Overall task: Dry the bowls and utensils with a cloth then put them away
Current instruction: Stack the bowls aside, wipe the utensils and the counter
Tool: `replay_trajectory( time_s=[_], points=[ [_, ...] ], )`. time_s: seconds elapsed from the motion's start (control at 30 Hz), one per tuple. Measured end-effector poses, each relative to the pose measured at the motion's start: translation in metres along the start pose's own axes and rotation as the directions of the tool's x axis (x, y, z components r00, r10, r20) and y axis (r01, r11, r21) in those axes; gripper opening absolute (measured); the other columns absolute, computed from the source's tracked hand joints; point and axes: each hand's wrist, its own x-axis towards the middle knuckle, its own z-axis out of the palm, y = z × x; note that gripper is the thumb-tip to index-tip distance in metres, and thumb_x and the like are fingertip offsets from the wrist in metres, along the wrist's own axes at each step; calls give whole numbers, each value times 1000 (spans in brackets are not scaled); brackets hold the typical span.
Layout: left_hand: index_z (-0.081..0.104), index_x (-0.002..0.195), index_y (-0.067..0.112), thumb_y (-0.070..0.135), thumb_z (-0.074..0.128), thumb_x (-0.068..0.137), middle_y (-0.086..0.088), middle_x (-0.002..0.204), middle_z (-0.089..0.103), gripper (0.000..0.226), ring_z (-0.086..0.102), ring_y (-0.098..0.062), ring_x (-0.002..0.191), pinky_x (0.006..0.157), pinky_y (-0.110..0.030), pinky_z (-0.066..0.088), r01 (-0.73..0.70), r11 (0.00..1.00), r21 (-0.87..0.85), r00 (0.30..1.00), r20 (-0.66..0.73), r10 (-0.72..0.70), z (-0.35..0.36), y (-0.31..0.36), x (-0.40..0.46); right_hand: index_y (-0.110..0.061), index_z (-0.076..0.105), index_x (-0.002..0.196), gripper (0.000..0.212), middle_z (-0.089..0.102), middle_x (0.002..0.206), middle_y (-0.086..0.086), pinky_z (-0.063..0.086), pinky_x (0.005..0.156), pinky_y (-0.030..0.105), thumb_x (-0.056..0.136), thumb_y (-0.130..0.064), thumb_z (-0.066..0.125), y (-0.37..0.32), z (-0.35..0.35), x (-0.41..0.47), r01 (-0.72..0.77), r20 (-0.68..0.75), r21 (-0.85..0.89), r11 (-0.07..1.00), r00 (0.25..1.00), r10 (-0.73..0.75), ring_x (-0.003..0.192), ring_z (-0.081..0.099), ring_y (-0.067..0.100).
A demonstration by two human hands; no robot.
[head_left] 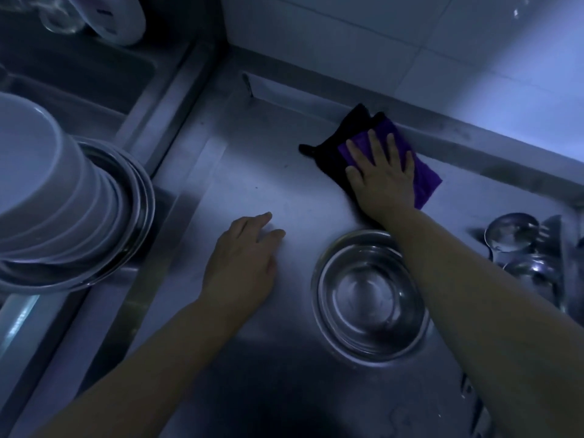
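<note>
A purple and black cloth (423,181) lies on the steel counter near the back wall. My right hand (380,170) rests flat on top of it, fingers spread. A steel bowl (368,295) stands upright on the counter in front of the cloth, partly under my right forearm. My left hand (241,267) lies palm down on the bare counter to the left of the bowl, holding nothing. Several steel ladles and utensils (521,245) are heaped at the right edge.
A stack of white bowls (47,197) sits inside steel bowls (136,197) at the left. Behind it lies a sink basin (94,80) with a white dish and glassware at the top left. A tiled wall (379,36) borders the counter (252,153).
</note>
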Motion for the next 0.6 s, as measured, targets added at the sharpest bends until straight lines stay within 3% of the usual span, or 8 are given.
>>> replay_trajectory(
  time_s=[0.13, 0.23, 0.37, 0.5, 0.6],
  points=[
    [68, 108, 10, 4, 70, 71, -15, 128, 58, 38, 54, -37, 112, 90, -45, 47, 18, 1000, 12, 999, 27, -18, 1, -10, -13, -45, 7, 147, 52, -5, 159, -4, -7, 113, 53, 97, -52, 19, 22, 1, -18, -219, 92, 56, 974, 973, 213, 145, -10, 25],
    [69, 105, 11, 6, 70, 71, -13, 126, 59, 35, 54, -36, 110, 89, -45, 47, 24, 1000, 18, 999, 48, -25, -3, -17, -31, -45, 6, 147, 52, -9, 159, -1, -9, 111, 55, 98, -51, 21, 3, -1, -34, -266, 167, 102, 959, 954, 247, 144, -14, 27],
    [70, 101, 10, 6, 68, 69, -14, 121, 62, 32, 57, -39, 105, 88, -46, 50, -2, 1000, 17, 998, 57, 1, -8, -26, -56, -49, 6, 145, 52, -9, 159, -1, -10, 110, 54, 97, -52, 25, -54, 4, -68, -92, 170, 122, 988, 983, 71, 144, -15, 28],
    [72, 97, 10, 22, 41, 76, -14, 114, 65, 39, 61, -36, 99, 84, -42, 51, -34, 999, 38, 999, 32, 33, -16, -35, -82, -49, 10, 145, 52, -5, 159, 0, -13, 110, 53, 96, -53, 27, -111, 15, -118, 86, 124, 104, 991, 987, -99, 144, -13, 30],
    [72, 97, 7, 17, 44, 75, -15, 112, 66, 36, 61, -36, 98, 82, -43, 52, -46, 998, 46, 999, 22, 45, -22, -44, -106, -48, 9, 146, 53, -5, 159, 1, -21, 107, 51, 96, -52, 27, -138, 22, -159, 192, 132, 76, 978, 971, -201, 144, -13, 30]
  ],
)
